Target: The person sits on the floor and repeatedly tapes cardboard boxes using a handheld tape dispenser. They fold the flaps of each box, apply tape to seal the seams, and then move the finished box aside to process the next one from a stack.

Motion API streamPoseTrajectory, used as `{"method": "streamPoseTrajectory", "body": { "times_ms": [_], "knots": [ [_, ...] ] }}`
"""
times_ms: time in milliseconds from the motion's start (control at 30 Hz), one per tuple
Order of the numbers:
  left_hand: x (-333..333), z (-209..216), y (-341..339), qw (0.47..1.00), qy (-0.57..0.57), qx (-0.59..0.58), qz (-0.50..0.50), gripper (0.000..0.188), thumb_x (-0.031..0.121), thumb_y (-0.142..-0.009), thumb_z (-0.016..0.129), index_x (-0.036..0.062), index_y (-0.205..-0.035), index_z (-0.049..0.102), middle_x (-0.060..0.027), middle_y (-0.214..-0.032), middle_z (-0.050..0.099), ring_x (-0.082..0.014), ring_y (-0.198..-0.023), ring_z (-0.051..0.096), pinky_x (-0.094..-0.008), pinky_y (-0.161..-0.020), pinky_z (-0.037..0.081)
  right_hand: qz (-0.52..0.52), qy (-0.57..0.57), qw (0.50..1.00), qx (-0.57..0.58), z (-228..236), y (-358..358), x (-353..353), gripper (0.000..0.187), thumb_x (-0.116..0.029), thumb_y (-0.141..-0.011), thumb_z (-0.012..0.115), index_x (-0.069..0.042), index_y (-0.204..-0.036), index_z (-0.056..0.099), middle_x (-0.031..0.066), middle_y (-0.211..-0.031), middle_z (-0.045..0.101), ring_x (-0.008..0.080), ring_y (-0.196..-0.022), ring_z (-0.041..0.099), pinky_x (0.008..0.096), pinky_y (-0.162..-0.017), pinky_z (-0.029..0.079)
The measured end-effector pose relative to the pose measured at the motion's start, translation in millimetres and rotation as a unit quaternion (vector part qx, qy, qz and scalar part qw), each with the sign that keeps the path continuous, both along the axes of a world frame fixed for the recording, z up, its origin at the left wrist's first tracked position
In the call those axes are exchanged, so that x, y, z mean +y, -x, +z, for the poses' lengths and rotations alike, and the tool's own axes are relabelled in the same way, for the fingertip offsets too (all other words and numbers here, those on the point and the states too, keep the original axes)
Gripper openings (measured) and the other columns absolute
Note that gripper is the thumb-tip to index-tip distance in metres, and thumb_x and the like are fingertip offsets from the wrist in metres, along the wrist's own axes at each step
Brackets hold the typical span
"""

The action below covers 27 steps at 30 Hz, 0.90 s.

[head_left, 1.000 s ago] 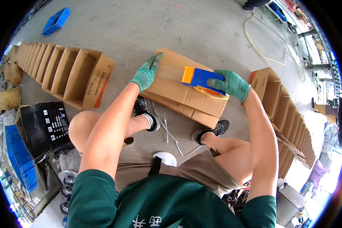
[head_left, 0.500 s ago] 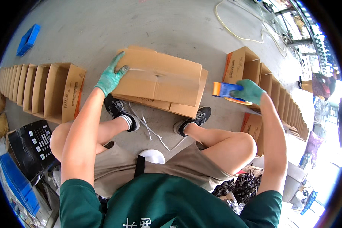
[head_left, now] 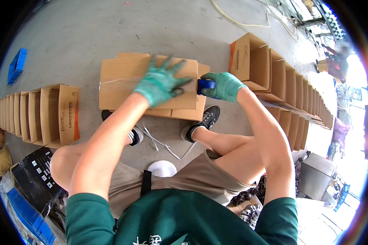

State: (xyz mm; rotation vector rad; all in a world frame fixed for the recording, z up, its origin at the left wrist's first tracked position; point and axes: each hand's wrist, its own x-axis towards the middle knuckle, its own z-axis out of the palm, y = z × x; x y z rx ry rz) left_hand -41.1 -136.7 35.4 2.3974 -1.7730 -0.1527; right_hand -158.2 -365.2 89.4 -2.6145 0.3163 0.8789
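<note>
A closed cardboard box [head_left: 118,96] lies in front of my feet, on top of more flat cardboard. Clear tape [head_left: 114,81] shows along its top, on the left part. Over the right half of that top is my left hand [head_left: 159,85], in a green glove, its fingers spread and a little blurred. My right hand [head_left: 227,86], gloved alike, grips a blue tape dispenser [head_left: 207,85] against the box's right end. Most of the dispenser's far side is hidden by the fingers and the box edge.
Rows of open cardboard boxes stand at the left [head_left: 68,114] and right [head_left: 249,61]. White strap pieces [head_left: 167,148] lie between my shoes, near a white round object [head_left: 162,168]. A blue crate [head_left: 17,66] sits far left, a black carton [head_left: 37,165] nearer. A pale hose [head_left: 245,24] curves across the floor.
My left hand has gone from the box's left end to its right half, fingers spreading. My right hand has brought the dispenser leftward to the box's right end. The box appears farther left in view.
</note>
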Motion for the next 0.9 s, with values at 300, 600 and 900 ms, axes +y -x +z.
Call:
{"method": "streamPoseTrajectory", "body": {
  "times_ms": [300,600,900],
  "knots": [
    [-83,7,13,0.988,-0.096,0.027,-0.115,0.043,0.047,-0.096,0.053,0.0194,-0.125,0.069,-0.0007,-0.145,0.055,-0.0327,-0.149,0.027,-0.069,-0.118,0.013,-0.113,0.058,0.992,-0.007,-103,30,22,0.04,-0.036,-0.089,0.066,-0.031,-0.127,0.06,0.0083,-0.106,0.072,0.029,-0.1,0.069,0.0431,-0.086,0.052],
    [-8,-22,-24,0.996,0.036,-0.053,0.055,0.056,0.048,-0.093,0.06,0.0297,-0.145,0.05,-0.0087,-0.158,0.034,-0.0372,-0.15,0.023,-0.0689,-0.115,0.017,-0.124,0.102,0.975,-0.152,-240,39,35,0.068,-0.013,-0.091,0.054,-0.025,-0.154,0.031,0.0236,-0.113,0.067,0.0388,-0.109,0.064,0.0475,-0.094,0.051],
    [138,-40,-55,0.864,0.122,0.112,0.475,0.103,0.061,-0.082,0.071,0.0062,-0.156,0.025,-0.0286,-0.157,0.03,-0.0436,-0.145,0.032,-0.049,-0.116,0.035,-0.405,-0.108,0.846,-0.329,-130,15,72,0.034,-0.035,-0.099,0.053,-0.006,-0.103,0.07,0.0222,-0.088,0.07,0.043,-0.086,0.066,0.0478,-0.081,0.051]
  ]
}}
